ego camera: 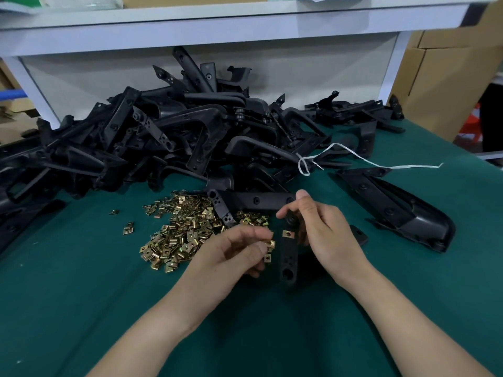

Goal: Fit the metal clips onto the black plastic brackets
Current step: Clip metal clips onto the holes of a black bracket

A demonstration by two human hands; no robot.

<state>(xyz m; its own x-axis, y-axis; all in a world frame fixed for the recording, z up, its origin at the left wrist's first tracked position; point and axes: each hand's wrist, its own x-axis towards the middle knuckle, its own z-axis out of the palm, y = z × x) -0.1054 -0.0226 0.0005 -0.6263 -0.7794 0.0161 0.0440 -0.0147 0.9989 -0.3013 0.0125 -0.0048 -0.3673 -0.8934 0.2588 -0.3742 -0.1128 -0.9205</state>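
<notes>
L hand (234, 254) pinches brass clip (270, 243); R hand (324, 235) grips black bracket (289, 259) w/ fitted clip (288, 234).

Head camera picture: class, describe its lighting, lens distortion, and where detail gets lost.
Head view: soft, even light, faint shadow beneath the right hand; wide-angle lens bows the shelf edge; the bracket pile merges into one dark mass; the clip in the left hand looks slightly blurred.

A factory assembly station: a green-covered bench (81, 295) carries a big heap of identical black plastic brackets (163, 137). Just in front of the heap lies a pile of brass-coloured metal clips (179, 229). Above the heap is a white shelf (217, 25), and to its right are stacked cardboard cartons (446, 77).
</notes>
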